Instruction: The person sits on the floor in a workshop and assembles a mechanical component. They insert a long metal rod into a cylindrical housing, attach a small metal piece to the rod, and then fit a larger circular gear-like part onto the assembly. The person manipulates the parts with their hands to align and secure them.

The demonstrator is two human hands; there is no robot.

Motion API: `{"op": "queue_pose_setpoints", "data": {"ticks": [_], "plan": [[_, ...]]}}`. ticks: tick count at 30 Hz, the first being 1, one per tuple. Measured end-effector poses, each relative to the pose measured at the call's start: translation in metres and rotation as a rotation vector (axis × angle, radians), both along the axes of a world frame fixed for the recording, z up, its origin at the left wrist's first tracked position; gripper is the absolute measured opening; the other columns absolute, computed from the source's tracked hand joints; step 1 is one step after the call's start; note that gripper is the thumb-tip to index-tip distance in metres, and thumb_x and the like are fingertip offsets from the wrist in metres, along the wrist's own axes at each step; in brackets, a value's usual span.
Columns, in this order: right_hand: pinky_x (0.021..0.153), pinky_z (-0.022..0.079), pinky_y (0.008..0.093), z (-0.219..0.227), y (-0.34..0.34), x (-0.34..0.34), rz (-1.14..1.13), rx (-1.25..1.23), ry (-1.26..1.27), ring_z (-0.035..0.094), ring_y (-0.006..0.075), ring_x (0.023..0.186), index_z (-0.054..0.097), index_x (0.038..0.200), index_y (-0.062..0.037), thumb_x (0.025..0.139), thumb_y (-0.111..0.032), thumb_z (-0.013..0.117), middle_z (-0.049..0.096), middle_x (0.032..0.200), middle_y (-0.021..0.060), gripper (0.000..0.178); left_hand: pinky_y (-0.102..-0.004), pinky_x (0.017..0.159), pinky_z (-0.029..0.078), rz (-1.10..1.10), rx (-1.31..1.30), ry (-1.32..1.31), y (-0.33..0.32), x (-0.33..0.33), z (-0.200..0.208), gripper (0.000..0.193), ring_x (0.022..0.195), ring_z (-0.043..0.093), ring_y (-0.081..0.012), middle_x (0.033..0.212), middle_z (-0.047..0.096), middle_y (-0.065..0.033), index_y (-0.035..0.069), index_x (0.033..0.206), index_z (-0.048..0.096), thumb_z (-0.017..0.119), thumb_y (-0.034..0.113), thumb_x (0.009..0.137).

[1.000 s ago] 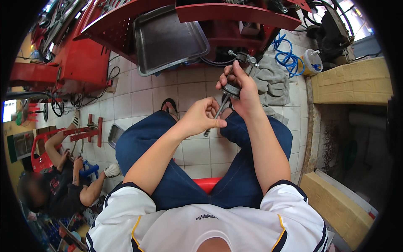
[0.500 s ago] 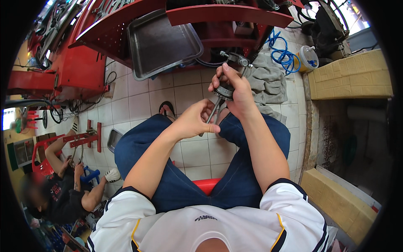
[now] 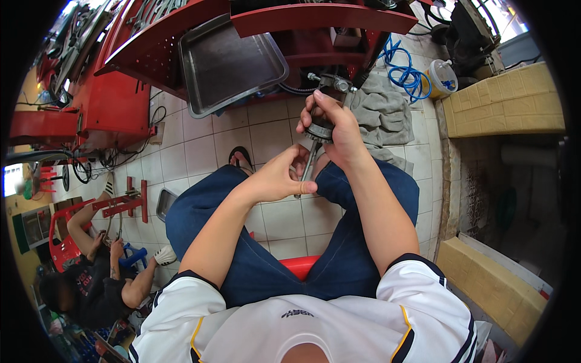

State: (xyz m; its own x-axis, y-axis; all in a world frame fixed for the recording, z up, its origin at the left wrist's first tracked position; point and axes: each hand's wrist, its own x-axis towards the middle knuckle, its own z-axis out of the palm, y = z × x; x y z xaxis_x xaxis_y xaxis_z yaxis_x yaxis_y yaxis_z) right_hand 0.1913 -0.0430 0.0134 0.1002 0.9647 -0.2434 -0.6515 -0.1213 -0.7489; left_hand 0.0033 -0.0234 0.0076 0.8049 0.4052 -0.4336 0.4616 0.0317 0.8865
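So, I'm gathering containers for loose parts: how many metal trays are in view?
2: a large tray, beyond the left hand; a small tray on the tiled floor, its edge partly covered by the left knee. More may be hidden in the clutter.

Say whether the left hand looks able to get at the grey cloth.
Probably not: the left hand holds a metal rod, and the right hand blocks the straight way to the grey cloth.

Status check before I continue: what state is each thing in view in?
Left hand: closed on metal rod
Right hand: closed around dark round part
Metal rod: slanted, held
Dark round part: gripped
Gray cloth: crumpled
Blue hose: loosely looped
Dark tray: open side facing camera
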Motion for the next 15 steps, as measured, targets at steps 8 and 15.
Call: {"op": "queue_pose_setpoints", "data": {"ticks": [8, 15], "plan": [[0.072, 0.052, 0.0328, -0.002, 0.001, 0.004, -0.021, -0.019, 0.092, 0.065, 0.0222, 0.072, 0.059, 0.092, -0.0061, 0.098, -0.036, 0.06, 0.063, 0.074, 0.008, 0.031, -0.0322, 0.094, 0.05, 0.094, -0.465, -0.171, 0.011, -0.004, 0.015, 0.052, 0.104, 0.067, -0.0188, 0.118, 0.064, -0.0182, -0.004, 0.124, 0.051, 0.08, 0.015, 0.085], [0.073, 0.053, 0.0327, -0.001, 0.0, 0.0, -0.004, -0.007, 0.037, 0.067, 0.0213, 0.071, 0.06, 0.09, -0.0054, 0.095, -0.033, 0.063, 0.064, 0.074, 0.0082, 0.028, -0.0302, 0.089, 0.05, 0.061, 0.024, -0.049, -0.004, 0.002, -0.006, 0.077, 0.091, 0.058, -0.0155, 0.109, 0.056, -0.0101, -0.002, 0.124, 0.047, 0.092, 0.033, 0.072]]}}
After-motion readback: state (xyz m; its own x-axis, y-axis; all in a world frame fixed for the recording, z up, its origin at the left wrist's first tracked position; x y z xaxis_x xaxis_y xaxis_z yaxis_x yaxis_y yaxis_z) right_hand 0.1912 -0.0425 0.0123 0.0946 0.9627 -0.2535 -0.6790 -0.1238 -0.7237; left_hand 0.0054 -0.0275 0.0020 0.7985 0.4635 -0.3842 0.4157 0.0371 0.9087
